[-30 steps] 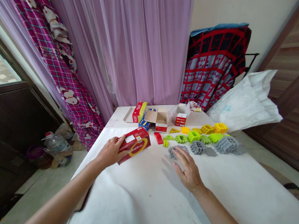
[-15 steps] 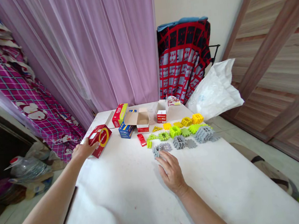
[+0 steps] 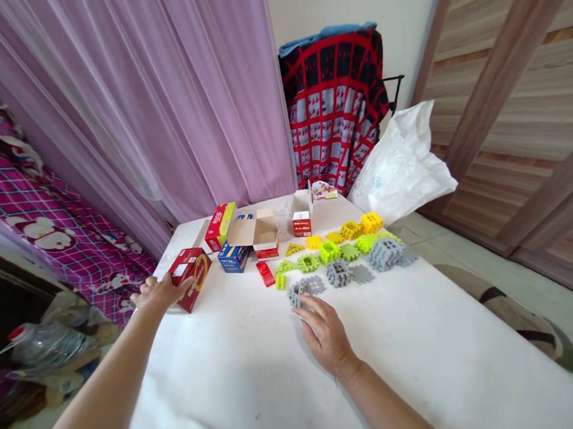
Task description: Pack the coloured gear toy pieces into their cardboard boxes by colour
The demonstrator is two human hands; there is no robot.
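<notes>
Head view: our left grip [image 3: 162, 293] touches a dark red, glossy cardboard box with yellow print [image 3: 192, 275], which lies just beyond it and to its right, long axis slanting from near left to far right; whether the fingers pinch it, we cannot tell. Our right grip [image 3: 329, 340] is farther from that box, its fingers loosely spread, with a grey, knobbly plastic ring [image 3: 297, 294] at the fingertips. Beyond that grip we see a grey latticed plastic cube [image 3: 339, 273] and a lime-green toothed plastic block [image 3: 329, 253] on the smooth white tabletop [image 3: 279, 374].
</notes>
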